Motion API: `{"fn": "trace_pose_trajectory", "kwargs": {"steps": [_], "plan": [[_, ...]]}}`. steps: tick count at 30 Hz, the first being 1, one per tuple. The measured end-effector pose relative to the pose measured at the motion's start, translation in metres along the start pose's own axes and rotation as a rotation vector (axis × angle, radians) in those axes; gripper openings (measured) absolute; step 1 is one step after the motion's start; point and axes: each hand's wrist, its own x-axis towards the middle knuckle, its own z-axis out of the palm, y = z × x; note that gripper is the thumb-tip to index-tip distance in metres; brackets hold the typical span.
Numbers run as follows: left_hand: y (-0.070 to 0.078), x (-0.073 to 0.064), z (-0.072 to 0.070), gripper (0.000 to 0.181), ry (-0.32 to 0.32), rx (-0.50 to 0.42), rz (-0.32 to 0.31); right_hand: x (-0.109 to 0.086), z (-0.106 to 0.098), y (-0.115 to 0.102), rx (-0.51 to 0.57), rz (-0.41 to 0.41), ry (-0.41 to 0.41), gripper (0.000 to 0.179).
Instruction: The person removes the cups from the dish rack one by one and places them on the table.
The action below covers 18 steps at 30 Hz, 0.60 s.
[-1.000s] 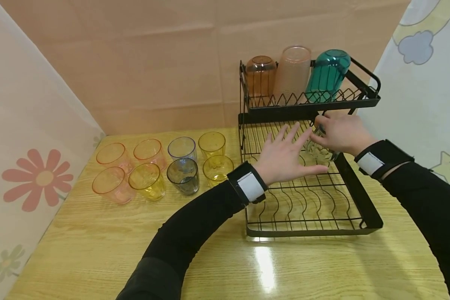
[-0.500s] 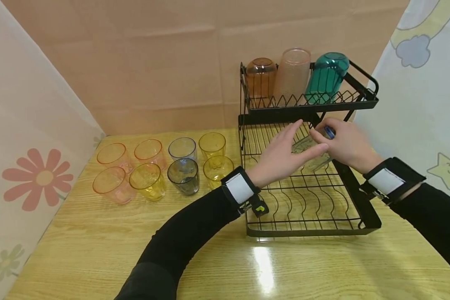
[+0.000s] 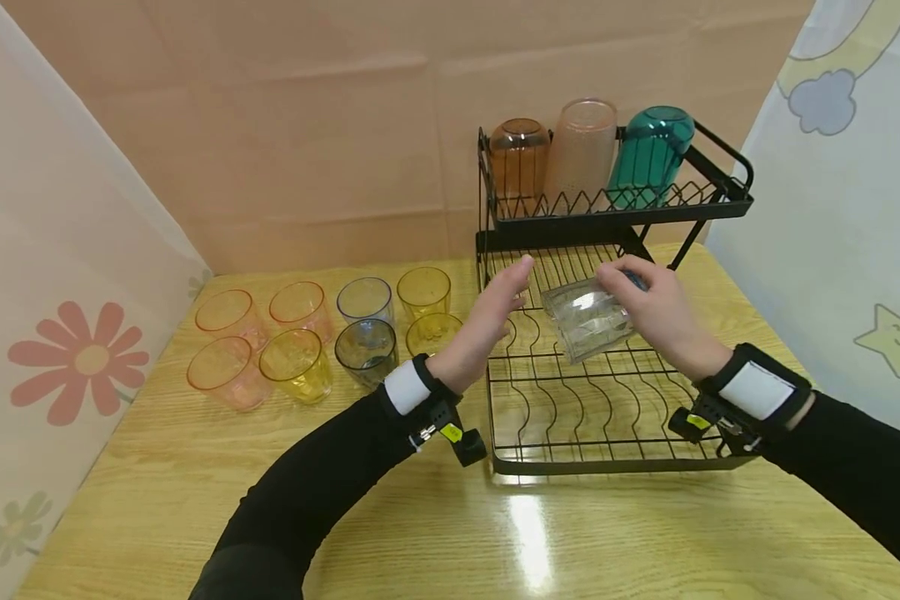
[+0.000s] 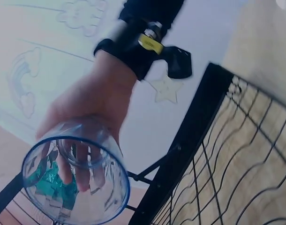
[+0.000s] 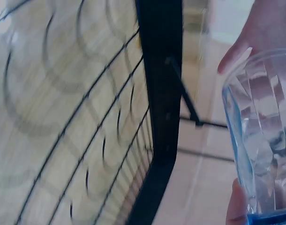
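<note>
In the head view, my right hand (image 3: 662,315) grips a clear faceted drinking glass (image 3: 587,318), tilted on its side over the lower tier of a black two-tier dish rack (image 3: 622,467). The left wrist view looks into the mouth of this glass (image 4: 122,187), where its rim shows blue and the right hand's fingers (image 4: 82,173) show through the wall. To the left of the glass, apart from it, my left hand (image 3: 482,332) is raised with extended fingers and holds nothing. The right wrist view shows only part of the glass (image 5: 262,126).
Upside down on the upper tier stand an amber glass (image 3: 520,167), a pale pink glass (image 3: 583,154) and a teal glass (image 3: 652,158). Several coloured tumblers, including a dark grey one (image 3: 367,350), stand upright left of the rack on the wooden table (image 3: 157,492).
The right hand has brought the clear glass leftward and up from the rack's right side, tipping it sideways. My left hand has drawn back to the left, away from the glass.
</note>
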Motion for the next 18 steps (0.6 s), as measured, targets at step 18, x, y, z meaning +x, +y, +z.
{"fn": "trace_pose_trajectory", "kwargs": {"steps": [18], "plan": [[-0.006, -0.032, -0.027, 0.08, 0.301, -0.436, -0.048, 0.004, 0.069, -0.034, 0.383, 0.164, 0.042, 0.041]]}}
